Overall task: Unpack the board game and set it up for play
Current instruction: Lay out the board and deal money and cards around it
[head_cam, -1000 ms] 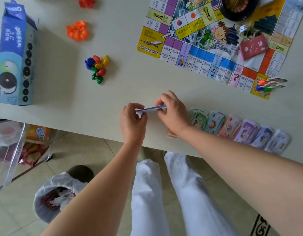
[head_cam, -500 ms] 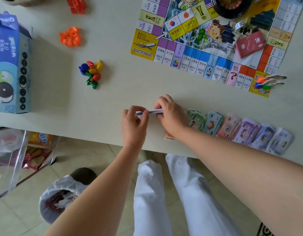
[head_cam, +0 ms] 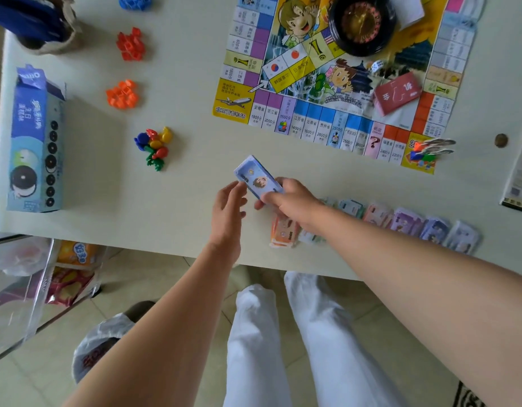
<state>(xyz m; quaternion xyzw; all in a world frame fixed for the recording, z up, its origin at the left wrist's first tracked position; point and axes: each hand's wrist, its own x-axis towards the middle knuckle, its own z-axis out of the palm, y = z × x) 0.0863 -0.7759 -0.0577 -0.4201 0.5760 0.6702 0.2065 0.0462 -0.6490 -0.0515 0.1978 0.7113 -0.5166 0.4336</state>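
Observation:
The colourful game board (head_cam: 336, 83) lies flat at the far right of the pale table (head_cam: 180, 201). A black roulette wheel (head_cam: 361, 23), a white die (head_cam: 378, 66) and a red card deck (head_cam: 396, 94) sit on it. My right hand (head_cam: 292, 201) grips a blue stack of play money (head_cam: 258, 180), tilted face up. My left hand (head_cam: 229, 205) hovers just left of the stack with fingers apart. A row of money piles (head_cam: 406, 221) runs along the near edge; an orange pile (head_cam: 283, 233) lies under my right wrist.
Coloured pawns (head_cam: 154, 146), orange houses (head_cam: 122, 94), red houses (head_cam: 130, 44) and blue houses (head_cam: 135, 1) dot the table's left half. A blue Oreo box (head_cam: 33, 139) lies at the left edge. Card figures (head_cam: 430, 149) stand on the board's corner. A bin (head_cam: 95, 351) is below.
Both hands held the blue money stack edge-on; now my left hand has let go and my right hand has turned the stack face up. The view has shifted down.

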